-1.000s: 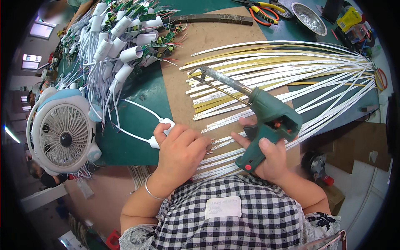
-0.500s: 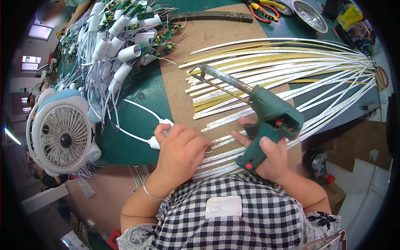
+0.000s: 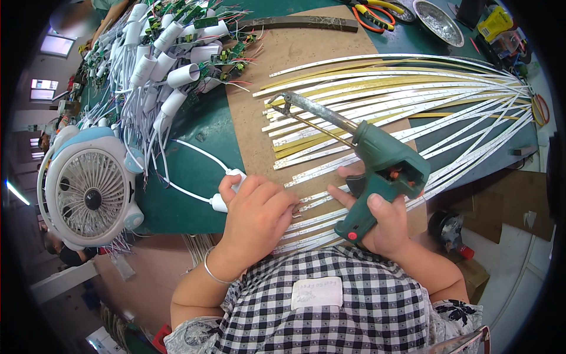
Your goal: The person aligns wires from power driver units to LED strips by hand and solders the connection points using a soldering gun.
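Note:
My right hand point(image 3: 386, 227) grips a green soldering gun point(image 3: 389, 152) by its handle, index finger stretched out past the trigger. The gun's metal barrel slants up and left, its tip hanging over the ends of the light strips point(image 3: 330, 127). My left hand point(image 3: 256, 212) is closed over white cylindrical cable ends point(image 3: 219, 203), partly hidden under the palm. Its fingertips pinch beside thin wires at the end of the nearest white LED strips point(image 3: 315, 203); what exactly sits between them is hidden.
A heap of white cables with cylinders and green circuit boards point(image 3: 168, 68) fills the left. A small white-and-blue fan point(image 3: 91, 197) stands at the table edge. A dark metal bar point(image 3: 300, 22), pliers point(image 3: 377, 15) and a metal bowl point(image 3: 439, 22) lie at the back.
Almost nothing differs. My left fingers have shifted very slightly at the strip ends; the soldering gun keeps its place.

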Demonstrator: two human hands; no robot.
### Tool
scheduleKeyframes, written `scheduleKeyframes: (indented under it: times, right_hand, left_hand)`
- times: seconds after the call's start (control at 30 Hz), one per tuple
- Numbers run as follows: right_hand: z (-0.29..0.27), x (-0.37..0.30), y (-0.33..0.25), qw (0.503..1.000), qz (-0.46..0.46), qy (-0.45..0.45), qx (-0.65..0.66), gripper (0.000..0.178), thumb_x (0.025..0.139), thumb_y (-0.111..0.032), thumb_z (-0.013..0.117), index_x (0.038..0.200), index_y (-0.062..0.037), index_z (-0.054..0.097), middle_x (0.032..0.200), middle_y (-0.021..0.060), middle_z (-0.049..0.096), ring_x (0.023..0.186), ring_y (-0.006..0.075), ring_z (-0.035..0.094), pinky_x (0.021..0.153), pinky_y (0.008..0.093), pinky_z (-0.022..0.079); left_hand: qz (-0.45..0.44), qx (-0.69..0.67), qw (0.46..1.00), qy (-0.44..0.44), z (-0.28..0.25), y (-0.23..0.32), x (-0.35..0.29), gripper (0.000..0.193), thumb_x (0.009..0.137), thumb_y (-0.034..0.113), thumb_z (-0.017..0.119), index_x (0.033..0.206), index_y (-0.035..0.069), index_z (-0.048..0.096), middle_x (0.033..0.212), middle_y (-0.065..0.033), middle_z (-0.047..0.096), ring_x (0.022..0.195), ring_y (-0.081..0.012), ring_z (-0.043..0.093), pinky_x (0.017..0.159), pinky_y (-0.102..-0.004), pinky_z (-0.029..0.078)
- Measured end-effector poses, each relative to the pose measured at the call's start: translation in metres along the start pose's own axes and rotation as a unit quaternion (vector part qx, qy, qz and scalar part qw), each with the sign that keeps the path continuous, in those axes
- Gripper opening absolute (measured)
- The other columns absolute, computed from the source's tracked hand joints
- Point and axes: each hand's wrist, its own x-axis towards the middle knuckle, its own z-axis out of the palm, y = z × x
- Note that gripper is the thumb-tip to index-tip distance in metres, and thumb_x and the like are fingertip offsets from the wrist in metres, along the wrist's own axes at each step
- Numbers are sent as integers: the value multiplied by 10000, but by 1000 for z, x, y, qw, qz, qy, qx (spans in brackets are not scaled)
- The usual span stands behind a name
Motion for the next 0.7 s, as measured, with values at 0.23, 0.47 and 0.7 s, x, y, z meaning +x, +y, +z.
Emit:
scheduleKeyframes:
  times: [0.23, 0.47, 0.7]
  right_hand:
    - [1, 0, 0, 1000, 2, 2, 0, 566, 884, -172, 568, 1364, -23, 309, 1289, 155, 425, 1250, 237, 414, 1072, 504, 364]
    - [2, 0, -1, 1000, 10, 2, -1, 560, 884, -166, 559, 1364, -24, 307, 1285, 159, 429, 1245, 240, 421, 1075, 504, 360]
    - [2, 0, -1, 1000, 5, 4, -2, 557, 885, -168, 556, 1363, -25, 308, 1285, 155, 430, 1242, 237, 423, 1077, 505, 356]
  left_hand:
    - [-1, 16, 1000, 1, 2, 0, -1, 128, 676, 79, 703, 767, 153, 653, 743, 26, 567, 826, -172, 545, 879, -431, 263]
    - [8, 36, 999, 20, 4, 2, -5, 133, 652, 103, 714, 754, 155, 646, 747, 29, 556, 828, -176, 541, 886, -441, 258]
    - [12, 36, 999, 36, 7, 2, -8, 151, 647, 108, 708, 770, 164, 642, 766, 41, 551, 836, -167, 531, 893, -458, 257]
